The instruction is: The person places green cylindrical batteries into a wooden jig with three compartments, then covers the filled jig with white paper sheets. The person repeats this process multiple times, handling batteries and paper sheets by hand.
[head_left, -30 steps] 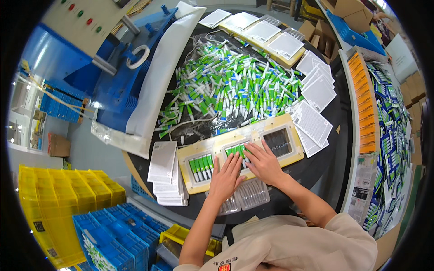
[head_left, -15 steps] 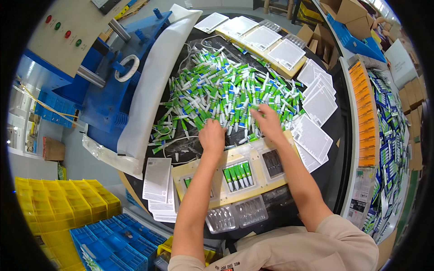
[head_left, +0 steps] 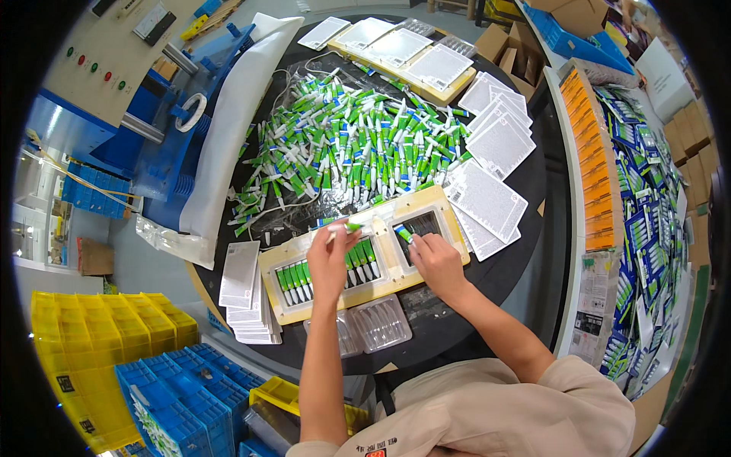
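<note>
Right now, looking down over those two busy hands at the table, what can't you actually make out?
- How many tubes the left hand holds: head view, its own fingers hide them.
- Whether the right hand has let go of its green tube: too small.
- Slots of the cream tray beneath both hands: covered.
- Print on the white cards: too small.
- Clear blister trays: partly hidden by the left forearm.
</note>
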The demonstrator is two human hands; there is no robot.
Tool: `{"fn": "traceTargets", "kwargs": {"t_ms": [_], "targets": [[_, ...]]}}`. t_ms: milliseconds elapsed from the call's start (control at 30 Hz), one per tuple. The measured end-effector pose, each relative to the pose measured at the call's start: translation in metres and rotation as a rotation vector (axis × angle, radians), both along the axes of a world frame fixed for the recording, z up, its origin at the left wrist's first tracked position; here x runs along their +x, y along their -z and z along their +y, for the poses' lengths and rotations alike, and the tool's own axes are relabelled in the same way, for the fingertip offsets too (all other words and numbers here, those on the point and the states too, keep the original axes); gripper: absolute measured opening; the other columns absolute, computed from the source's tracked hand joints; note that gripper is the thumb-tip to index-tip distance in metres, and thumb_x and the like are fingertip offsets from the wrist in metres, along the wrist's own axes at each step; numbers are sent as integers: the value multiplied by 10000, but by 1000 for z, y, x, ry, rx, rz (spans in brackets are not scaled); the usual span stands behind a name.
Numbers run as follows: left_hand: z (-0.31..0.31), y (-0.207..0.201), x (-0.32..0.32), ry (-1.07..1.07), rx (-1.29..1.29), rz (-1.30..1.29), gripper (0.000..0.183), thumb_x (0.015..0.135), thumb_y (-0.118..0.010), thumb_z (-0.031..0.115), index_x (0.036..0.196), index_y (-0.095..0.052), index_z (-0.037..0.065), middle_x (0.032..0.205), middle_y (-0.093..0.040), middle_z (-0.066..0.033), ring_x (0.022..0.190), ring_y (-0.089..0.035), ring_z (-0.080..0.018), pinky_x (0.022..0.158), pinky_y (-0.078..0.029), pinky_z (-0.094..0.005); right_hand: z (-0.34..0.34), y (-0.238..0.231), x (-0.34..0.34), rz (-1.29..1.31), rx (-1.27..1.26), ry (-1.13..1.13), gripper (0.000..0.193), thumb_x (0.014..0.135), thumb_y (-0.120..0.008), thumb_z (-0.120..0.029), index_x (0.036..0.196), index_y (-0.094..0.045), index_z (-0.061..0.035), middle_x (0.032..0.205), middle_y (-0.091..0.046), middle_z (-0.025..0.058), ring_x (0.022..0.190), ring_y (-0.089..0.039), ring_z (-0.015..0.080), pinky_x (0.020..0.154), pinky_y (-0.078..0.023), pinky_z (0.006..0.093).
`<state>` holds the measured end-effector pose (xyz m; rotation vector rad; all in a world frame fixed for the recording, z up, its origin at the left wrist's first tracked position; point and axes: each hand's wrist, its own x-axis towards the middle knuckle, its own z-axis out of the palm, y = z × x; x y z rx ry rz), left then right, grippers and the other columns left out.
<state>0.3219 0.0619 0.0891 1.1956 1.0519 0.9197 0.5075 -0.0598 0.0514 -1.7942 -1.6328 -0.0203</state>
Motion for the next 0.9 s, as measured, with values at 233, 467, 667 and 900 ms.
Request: {"fn": "traceTargets", "kwargs": {"t_ms": [233,467,667,900], "targets": [[-65,-10,13,-35,616,419,185,876,-753,25,1059,-735,1,1067,-724,-146,904,-724,-240,778,-569,-324,19,-15,21,81,-25,88,169,848,-728,-114,1001,-713,-43,980,-652,97,943,-627,297,759,-519,415],[-73,25,52,96,1063,614,281,794,-800,81,1057,-708,43,1059,-725,-115,903,-709,-285,801,-575,-376,132,4,102,-331,-112,-252,95,776,-655,-54,856,-706,-45,962,-625,108,980,-636,278,744,-558,389],[-76,28,65,252,1100,807,312,848,-778,216,1094,-691,45,1171,-688,-104,1102,-659,-266,1064,-452,-464,143,-20,117,-548,-82,-477,93,782,-674,-113,853,-675,-53,951,-620,74,946,-644,251,747,-569,365],[-75,32,59,80,986,914,461,843,-793,314,1180,-661,29,1203,-647,-123,1173,-592,-293,1077,-392,-491,18,-37,91,161,176,-270,276,837,-740,11,1109,-702,-20,1015,-720,140,870,-709,308,751,-589,386]]}}
